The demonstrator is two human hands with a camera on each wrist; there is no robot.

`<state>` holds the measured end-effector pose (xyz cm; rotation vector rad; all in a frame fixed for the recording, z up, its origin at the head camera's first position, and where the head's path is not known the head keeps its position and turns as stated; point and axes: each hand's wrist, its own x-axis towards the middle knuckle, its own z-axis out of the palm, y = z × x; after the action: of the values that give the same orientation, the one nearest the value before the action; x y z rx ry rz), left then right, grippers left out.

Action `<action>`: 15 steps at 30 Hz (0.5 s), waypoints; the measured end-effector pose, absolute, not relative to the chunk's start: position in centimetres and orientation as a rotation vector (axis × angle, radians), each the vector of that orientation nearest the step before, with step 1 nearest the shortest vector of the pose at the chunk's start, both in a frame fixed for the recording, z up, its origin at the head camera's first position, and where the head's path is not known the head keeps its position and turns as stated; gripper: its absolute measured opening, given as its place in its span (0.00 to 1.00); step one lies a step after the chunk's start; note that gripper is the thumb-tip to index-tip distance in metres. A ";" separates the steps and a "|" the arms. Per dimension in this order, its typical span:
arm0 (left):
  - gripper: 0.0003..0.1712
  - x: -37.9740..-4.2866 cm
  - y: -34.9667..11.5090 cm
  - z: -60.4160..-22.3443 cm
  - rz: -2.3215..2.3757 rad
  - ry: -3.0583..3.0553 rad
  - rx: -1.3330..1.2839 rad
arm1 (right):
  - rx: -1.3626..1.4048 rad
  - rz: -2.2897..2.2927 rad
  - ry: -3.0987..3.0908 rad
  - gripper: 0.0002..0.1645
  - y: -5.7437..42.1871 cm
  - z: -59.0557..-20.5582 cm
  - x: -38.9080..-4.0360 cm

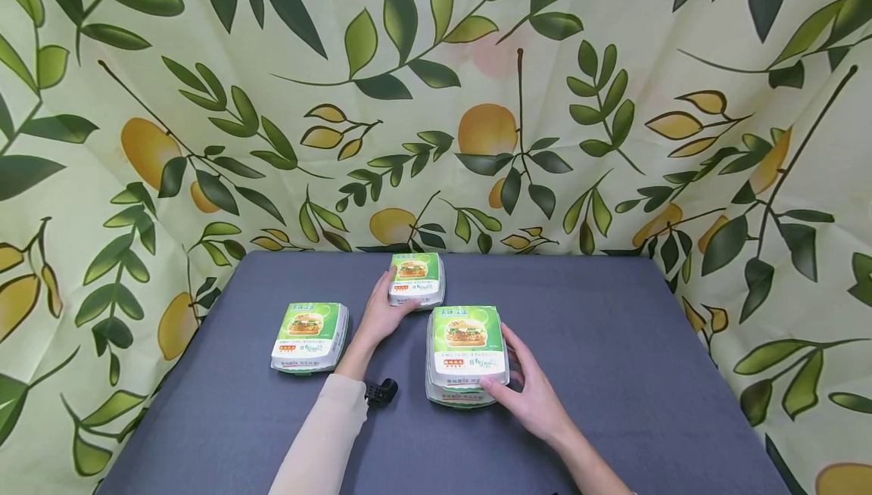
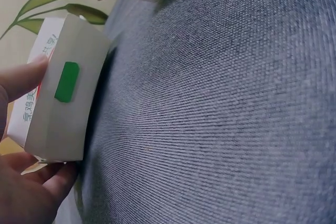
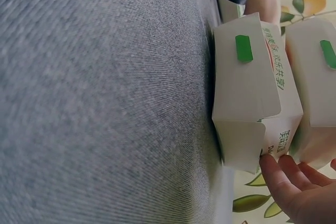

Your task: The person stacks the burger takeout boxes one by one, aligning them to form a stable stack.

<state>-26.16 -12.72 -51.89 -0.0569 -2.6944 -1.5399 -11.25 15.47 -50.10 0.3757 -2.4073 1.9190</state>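
Note:
My left hand [image 1: 381, 315] grips a green-and-white burger box [image 1: 417, 279] at the back of the table, thumb along its front and fingers at its left side. In the left wrist view that box [image 2: 68, 93] sits close to the cloth, a green tab on its side. Nearer the front, two more burger boxes stand stacked. My right hand [image 1: 531, 389] holds this stack at its right side, thumb on the front edge of the upper box [image 1: 466, 340]. The right wrist view shows fingertips touching the lower box [image 3: 241, 93], with the upper box [image 3: 315, 93] against it.
Another burger box [image 1: 309, 334] lies on the left, beside my left forearm. A dark blue-grey cloth covers the table [image 1: 579, 313]. Behind and at the sides hangs a curtain [image 1: 436, 116] printed with leaves and fruit. A black wrist camera [image 1: 381, 390] sits on my left wrist.

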 end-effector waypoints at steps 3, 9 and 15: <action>0.52 -26.2 -12.7 -52.2 -1.516 -2.675 -0.065 | 0.374 1.924 -2.405 0.52 15.5 -50.1 -11.2; 0.51 -25.8 -12.8 -51.6 -1.504 -2.685 -0.034 | 0.380 1.922 -2.404 0.52 15.5 -50.2 -11.2; 0.50 -25.0 -13.2 -50.5 -1.476 -2.701 -0.024 | 0.395 1.909 -2.401 0.52 15.5 -50.1 -11.2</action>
<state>-25.02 -13.16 -50.45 -0.0242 -2.7010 -1.4763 -11.17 15.55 -50.09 0.3948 -2.4010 1.9087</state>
